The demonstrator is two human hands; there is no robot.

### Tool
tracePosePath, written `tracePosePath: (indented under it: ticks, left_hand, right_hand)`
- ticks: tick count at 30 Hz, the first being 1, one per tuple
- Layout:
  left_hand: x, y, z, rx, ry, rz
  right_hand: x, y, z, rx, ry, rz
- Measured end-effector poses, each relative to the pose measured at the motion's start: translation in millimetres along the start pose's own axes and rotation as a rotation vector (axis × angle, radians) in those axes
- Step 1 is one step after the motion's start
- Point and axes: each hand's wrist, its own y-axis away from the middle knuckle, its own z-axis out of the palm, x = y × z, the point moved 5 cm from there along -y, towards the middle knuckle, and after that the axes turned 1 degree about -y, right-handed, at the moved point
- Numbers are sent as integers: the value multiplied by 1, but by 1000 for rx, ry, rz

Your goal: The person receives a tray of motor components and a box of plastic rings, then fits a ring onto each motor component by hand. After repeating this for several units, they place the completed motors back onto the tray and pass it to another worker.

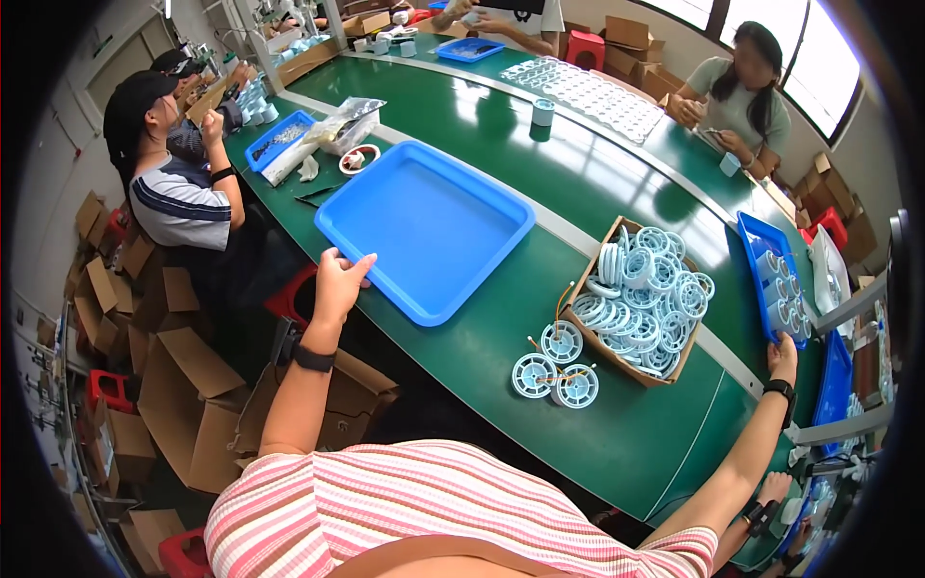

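Note:
My left hand (339,282) grips the near left edge of a large blue tray (424,226); nothing lies in this tray. Its thumb rests over the rim and the fingers go underneath. Far to the right, my right hand (783,358) holds the near end of a second blue tray (761,231), which carries several pale blue cylindrical parts (779,289). The fingers there are partly hidden by the tray's rim. Between my arms stands a cardboard box (665,378) heaped with light blue plastic rings (638,265). Beside it lie three round spoked parts (576,385) with thin orange wires.
A tape roll (359,160), a plastic bag (352,125) and a small blue tray (279,140) sit beyond the big tray. One light blue cup-shaped part (542,113) stands farther off, near rows of white parts (588,91). Other people work around the green table (462,371).

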Motion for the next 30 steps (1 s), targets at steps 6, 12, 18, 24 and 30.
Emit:
tracePosePath:
  ticks: [6,12,18,24,30]
  left_hand:
    - [-10,-5,27,-251,415,-260]
    - [-17,-4,10,-144,611,-154]
    - [-49,-42,-3,-128,738,-74]
    - [-26,-48,-35,-103,840,19]
    - [19,-24,-92,-9,888,83]
  right_hand:
    - [4,4,-49,-118,-152,102]
    - [13,59,-30,-267,-160,3]
    - [-24,143,-27,-240,-224,-123]
    - [-53,232,-14,-245,51,-168]
    - [-63,350,67,-552,97,-128]
